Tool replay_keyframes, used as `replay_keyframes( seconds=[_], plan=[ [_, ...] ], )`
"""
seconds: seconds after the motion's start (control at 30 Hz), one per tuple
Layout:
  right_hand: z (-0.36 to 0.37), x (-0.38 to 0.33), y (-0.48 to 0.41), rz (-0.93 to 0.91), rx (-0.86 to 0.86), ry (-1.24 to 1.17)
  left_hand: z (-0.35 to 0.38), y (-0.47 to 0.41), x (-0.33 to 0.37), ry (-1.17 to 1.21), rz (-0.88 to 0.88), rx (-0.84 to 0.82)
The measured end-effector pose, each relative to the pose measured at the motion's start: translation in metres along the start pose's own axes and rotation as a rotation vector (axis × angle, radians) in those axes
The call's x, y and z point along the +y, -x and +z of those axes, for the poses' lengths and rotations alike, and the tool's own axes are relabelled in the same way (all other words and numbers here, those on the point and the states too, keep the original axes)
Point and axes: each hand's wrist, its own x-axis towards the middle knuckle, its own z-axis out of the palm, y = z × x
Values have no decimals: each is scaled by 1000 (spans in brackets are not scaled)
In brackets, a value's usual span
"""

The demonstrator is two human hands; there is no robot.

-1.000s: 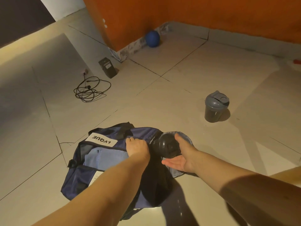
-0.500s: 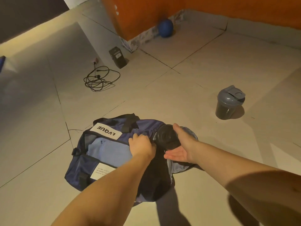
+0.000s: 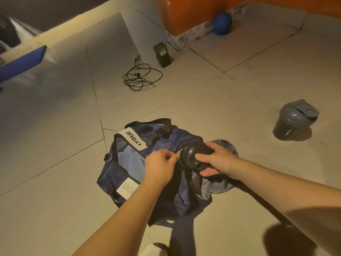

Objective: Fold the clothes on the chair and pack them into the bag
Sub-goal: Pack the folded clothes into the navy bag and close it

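Observation:
A navy duffel bag (image 3: 129, 180) with a white "LVQUE" label lies open on the tiled floor. Light blue folded clothing (image 3: 127, 157) shows inside its main opening. My left hand (image 3: 160, 164) pinches the bag's fabric edge near the end pocket. My right hand (image 3: 217, 159) grips a round black object (image 3: 191, 154) at the mouth of the bag's grey-lined end pocket (image 3: 215, 187). What the black object is, I cannot tell.
A grey lidded bin (image 3: 293, 122) stands on the floor at the right. A coiled black cable (image 3: 142, 78) and a small black box (image 3: 162, 54) lie beyond the bag. A blue ball (image 3: 222, 23) rests by the orange wall. A blue edge (image 3: 22, 63) shows at far left.
My right hand has gone from lying flat beside the black object to gripping it. My left hand shifted from pressing the bag to pinching its edge. The view swung left.

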Motion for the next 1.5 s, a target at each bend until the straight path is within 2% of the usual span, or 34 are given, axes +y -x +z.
replay_keyframes(
  seconds=[0.13, 0.27, 0.33, 0.47, 0.53, 0.6, 0.7, 0.77, 0.83, 0.9, 0.93, 1.0, 1.03, 1.07, 1.13, 1.2, 1.27, 1.37, 1.5],
  plan=[
    [9, -5, 6, -50, 87, 299, -2, 7, 13, -228, 74, 107],
    [22, -15, 3, 0, 192, 461, -2, 11, 20, -166, 138, 174],
    [31, -17, -3, 17, 218, 399, -2, 14, 21, -105, 142, 206],
    [51, -23, -11, 55, 275, 231, -2, 14, 20, -142, 95, 207],
    [49, -21, -13, 63, 184, 111, -4, 12, 18, -180, 83, 206],
    [43, -17, -12, 46, 102, 23, -4, 10, 16, -199, 143, 225],
    [42, -11, -16, 29, 132, -70, 3, 11, 20, -240, 262, 245],
    [43, -14, -18, 53, 131, -138, 9, 9, 19, -234, 245, 242],
    [39, -17, -20, 61, 32, -155, 11, 6, 17, -208, 187, 248],
    [30, -15, -19, 10, -26, -61, 12, 2, 16, -232, 182, 251],
    [25, -13, -17, -56, 12, 120, 12, 1, 16, -238, 183, 250],
    [15, -5, -20, -213, 212, 616, 14, 0, 16, -216, 180, 251],
    [11, -4, -21, -293, 289, 756, 15, -1, 17, -199, 183, 258],
    [9, -5, -22, -372, 299, 790, 15, -1, 18, -180, 194, 264],
    [5, -8, -26, -481, 181, 726, 14, -1, 22, -138, 256, 251],
    [5, -12, -32, -496, 54, 643, 13, 2, 25, -110, 331, 216],
    [9, -15, -37, -481, 4, 609, 11, 2, 22, -68, 352, 184],
    [15, -18, -46, -517, 120, 660, 6, -1, 15, -46, 359, 193],
    [15, -22, -52, -576, 350, 612, 3, -7, 13, -34, 318, 235]
  ],
)
